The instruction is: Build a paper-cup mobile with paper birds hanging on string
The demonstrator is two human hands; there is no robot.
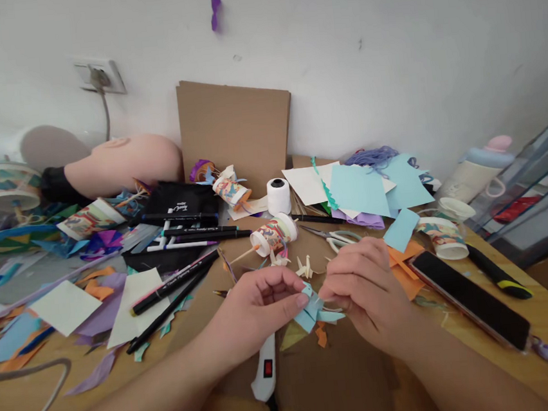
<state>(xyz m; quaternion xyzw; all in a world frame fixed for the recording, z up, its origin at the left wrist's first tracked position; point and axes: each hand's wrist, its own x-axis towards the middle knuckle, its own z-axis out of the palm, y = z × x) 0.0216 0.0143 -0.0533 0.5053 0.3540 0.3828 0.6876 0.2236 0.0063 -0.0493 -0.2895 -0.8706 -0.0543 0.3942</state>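
Illumination and image condition: moderate, diffuse indoor light.
Light spreads softly over the wall (340, 83), with a faint shadow beside the purple scrap (215, 13). The brown board (340, 386) reads darker in the foreground. Fine creases in the blue folded paper (307, 318) are slightly blurred. Wide-angle distortion tilts the bottle (472, 173) and shelving (542, 170) at right, where detail softens.

We read this as a craft corner: wooden table (93, 396) by a wall (409, 57) with a socket (115, 77), strewn with cut paper (65, 307), markers (177, 281), thread (278, 197), pliers (322, 234) and patterned cups (275, 234). Whether home or workshop, we cannot tell.
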